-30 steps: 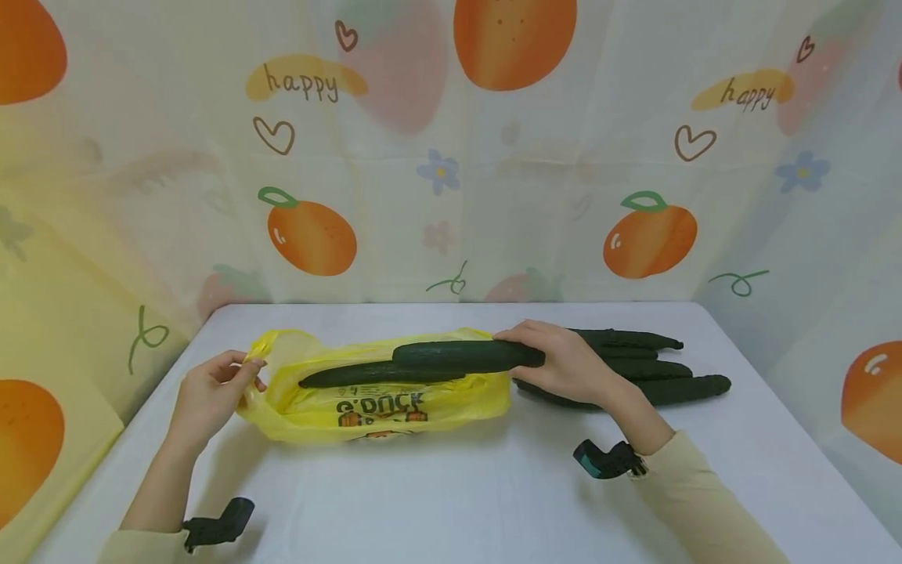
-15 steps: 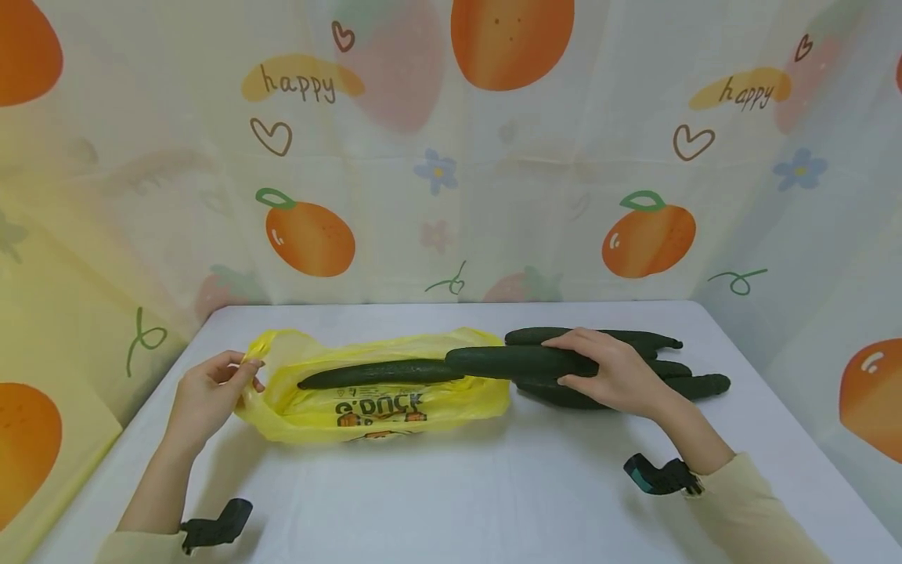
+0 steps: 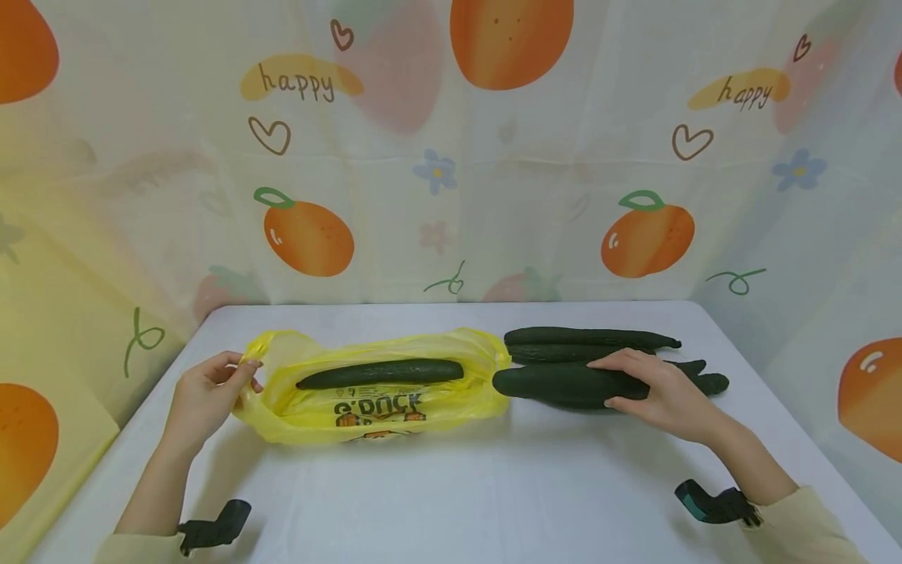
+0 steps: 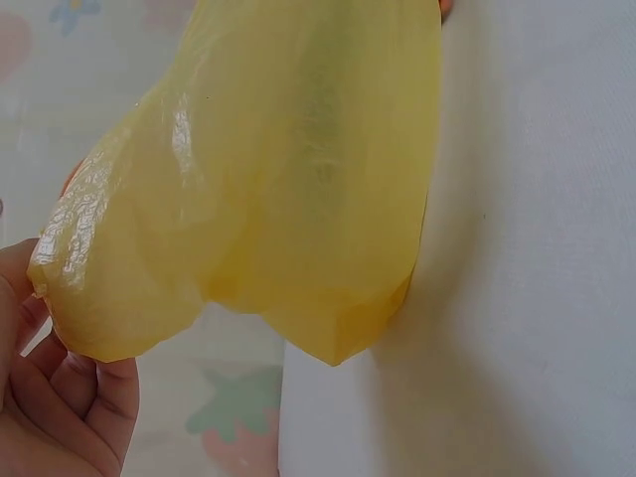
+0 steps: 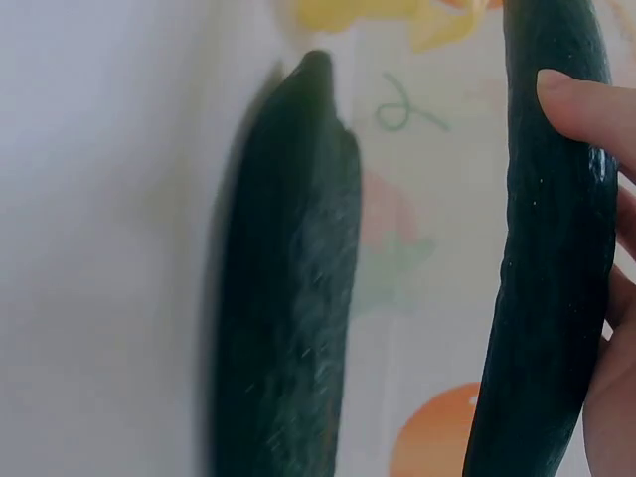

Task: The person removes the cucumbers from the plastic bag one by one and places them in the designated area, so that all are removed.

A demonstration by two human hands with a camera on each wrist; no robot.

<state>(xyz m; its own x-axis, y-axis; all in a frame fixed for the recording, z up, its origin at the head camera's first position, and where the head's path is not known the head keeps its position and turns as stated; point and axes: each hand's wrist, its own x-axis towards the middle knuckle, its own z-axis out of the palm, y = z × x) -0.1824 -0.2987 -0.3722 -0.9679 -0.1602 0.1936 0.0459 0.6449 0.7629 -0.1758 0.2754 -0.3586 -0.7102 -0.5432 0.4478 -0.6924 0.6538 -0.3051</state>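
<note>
My left hand (image 3: 207,395) pinches the left end of a yellow plastic bag (image 3: 440,411); the left wrist view shows its edge between thumb and fingers. Inside the bag lies one dark green cucumber (image 3: 384,374), visible through the open side. My right hand (image 3: 662,392) grips another cucumber (image 3: 557,384), thumb on one side and fingers on the other. In the right wrist view, this gripped cucumber (image 5: 556,278) is apart from a lying cucumber (image 5: 283,308). From the head view, it hangs over or among the cucumbers at right; contact with them cannot be told.
Behind the held cucumber lie more cucumbers (image 3: 599,337), roughly side by side. The end of another cucumber (image 3: 713,384) pokes out beyond my right hand. A white table (image 3: 451,493) bears everything, backed by a fruit-patterned cloth (image 3: 521,227).
My right hand has carried the cucumber rightward from above the bag and lowered it to the cucumbers at right. My left hand and the bag have barely moved.
</note>
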